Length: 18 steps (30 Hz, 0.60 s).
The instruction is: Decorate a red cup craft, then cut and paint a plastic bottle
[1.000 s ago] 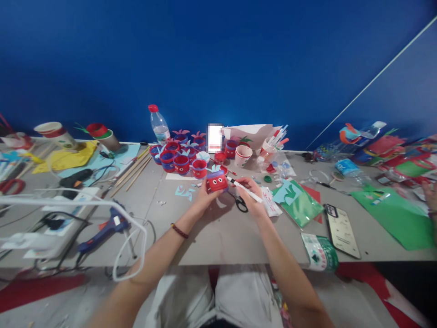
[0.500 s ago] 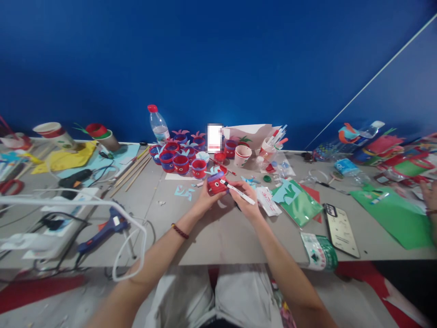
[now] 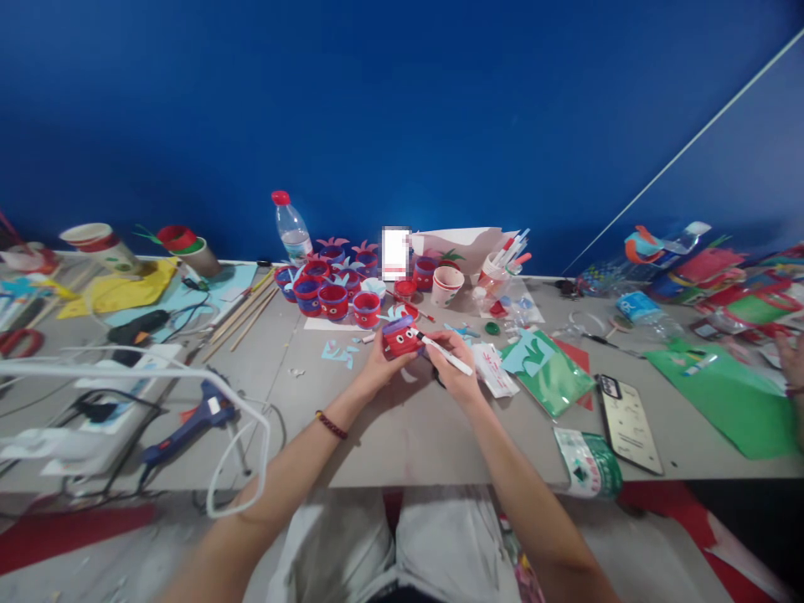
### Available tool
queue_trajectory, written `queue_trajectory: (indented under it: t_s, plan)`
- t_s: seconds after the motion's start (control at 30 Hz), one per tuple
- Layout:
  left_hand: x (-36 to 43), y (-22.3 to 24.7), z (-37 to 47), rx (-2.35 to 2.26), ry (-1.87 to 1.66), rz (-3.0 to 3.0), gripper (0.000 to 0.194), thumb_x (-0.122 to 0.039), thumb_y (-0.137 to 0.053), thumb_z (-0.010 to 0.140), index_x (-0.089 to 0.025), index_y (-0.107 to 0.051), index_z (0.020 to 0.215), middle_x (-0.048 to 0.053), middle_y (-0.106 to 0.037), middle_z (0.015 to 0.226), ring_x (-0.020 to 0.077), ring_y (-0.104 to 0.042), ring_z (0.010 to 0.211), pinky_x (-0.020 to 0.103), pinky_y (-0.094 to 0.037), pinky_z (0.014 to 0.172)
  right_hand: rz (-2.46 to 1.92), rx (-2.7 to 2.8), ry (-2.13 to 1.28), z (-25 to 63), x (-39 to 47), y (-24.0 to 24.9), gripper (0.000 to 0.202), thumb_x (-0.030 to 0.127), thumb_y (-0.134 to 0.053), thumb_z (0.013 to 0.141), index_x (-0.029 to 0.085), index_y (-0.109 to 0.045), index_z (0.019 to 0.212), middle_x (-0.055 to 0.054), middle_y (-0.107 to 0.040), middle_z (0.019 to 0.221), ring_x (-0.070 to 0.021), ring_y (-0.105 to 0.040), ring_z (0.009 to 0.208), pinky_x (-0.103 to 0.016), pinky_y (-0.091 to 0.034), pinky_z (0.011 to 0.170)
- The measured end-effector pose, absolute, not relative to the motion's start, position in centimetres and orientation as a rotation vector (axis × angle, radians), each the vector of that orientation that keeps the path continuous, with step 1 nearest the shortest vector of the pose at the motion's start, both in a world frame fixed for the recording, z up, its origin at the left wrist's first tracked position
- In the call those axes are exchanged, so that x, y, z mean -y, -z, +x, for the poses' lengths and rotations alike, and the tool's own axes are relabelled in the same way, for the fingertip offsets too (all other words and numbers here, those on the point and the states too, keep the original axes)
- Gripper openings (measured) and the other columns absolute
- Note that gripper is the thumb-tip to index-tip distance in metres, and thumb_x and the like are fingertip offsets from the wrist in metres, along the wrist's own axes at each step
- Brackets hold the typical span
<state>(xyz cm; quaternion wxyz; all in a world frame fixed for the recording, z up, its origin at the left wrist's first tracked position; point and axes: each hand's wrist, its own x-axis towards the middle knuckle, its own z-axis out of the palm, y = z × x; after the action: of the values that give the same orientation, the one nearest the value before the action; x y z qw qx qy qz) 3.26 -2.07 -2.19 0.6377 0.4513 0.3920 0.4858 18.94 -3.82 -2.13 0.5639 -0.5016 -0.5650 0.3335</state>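
My left hand [image 3: 379, 368] is closed around a small red paper cup [image 3: 397, 342] with a purple rim, two round white eyes and a pale blue leafy top. The cup is tilted, with its eyes facing me. In my right hand [image 3: 457, 365] is a white marker pen [image 3: 447, 355], its dark tip close to the eye on the right; I cannot tell whether it touches. Behind my hands stand several red and purple painted cups [image 3: 332, 303] with leaf-shaped tops. Light blue paper scraps [image 3: 339, 353] lie left of my left hand.
At left are a blue glue gun [image 3: 188, 427], a white power strip [image 3: 116, 419] and a looping white cable [image 3: 264, 419]. Rightward lie a green packet [image 3: 546, 377], a phone [image 3: 628, 423] and green paper [image 3: 722, 402]. Another person's hand [image 3: 789, 360] shows at the right edge.
The marker's tip has moved slightly to the right, off the middle of the cup's face, and both of the cup's eyes now show. My left hand stays nearly still.
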Motion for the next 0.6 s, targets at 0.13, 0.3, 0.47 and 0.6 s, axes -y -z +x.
queue_trajectory:
  t_s: [0.13,0.3,0.47,0.6]
  plan:
    - [2.17,1.82,3.34,-0.943,-1.105,0.999,0.064,-0.029,-0.081,0.065,-0.025,-0.048,0.120,0.007,-0.068,0.112,0.0253,-0.065,0.104,0.043,-0.051,0.092,-1.175,1.321,-0.757,19.04,3.78,2.13,0.020,0.039,-0.063,0.083,0.021,-0.063,0.093,-0.004,-0.070,0.089,-0.0181,-0.064,0.078,-0.032,-0.052,0.070]
    - [2.08,1.89,3.32,-0.947,-1.113,1.006,0.065,-0.029,-0.082,0.064,-0.026,-0.049,0.120,0.007,-0.069,0.111,0.0255,-0.065,0.104,0.042,-0.052,0.090,-1.183,1.344,-0.745,19.13,3.80,2.15,0.019,0.037,-0.062,0.084,0.021,-0.063,0.093,-0.005,-0.069,0.090,-0.0189,-0.063,0.081,-0.033,-0.051,0.072]
    - [2.09,2.01,3.29,-0.913,-1.111,0.991,0.067,-0.029,-0.081,0.065,-0.026,-0.048,0.122,0.007,-0.068,0.112,0.0248,-0.065,0.103,0.044,-0.050,0.093,-1.133,1.368,-0.828,19.15,4.00,2.08,0.023,0.039,-0.064,0.083,0.021,-0.065,0.097,-0.006,-0.070,0.096,-0.0200,-0.065,0.084,-0.033,-0.052,0.074]
    - [2.13,1.95,3.31,-0.890,-1.111,0.987,0.067,-0.028,-0.081,0.066,-0.026,-0.046,0.124,0.007,-0.067,0.113,0.0245,-0.064,0.105,0.045,-0.048,0.096,-1.115,1.357,-0.835,19.08,4.14,1.59,0.024,0.041,-0.065,0.081,0.022,-0.066,0.095,-0.006,-0.071,0.096,-0.0204,-0.066,0.085,-0.034,-0.053,0.075]
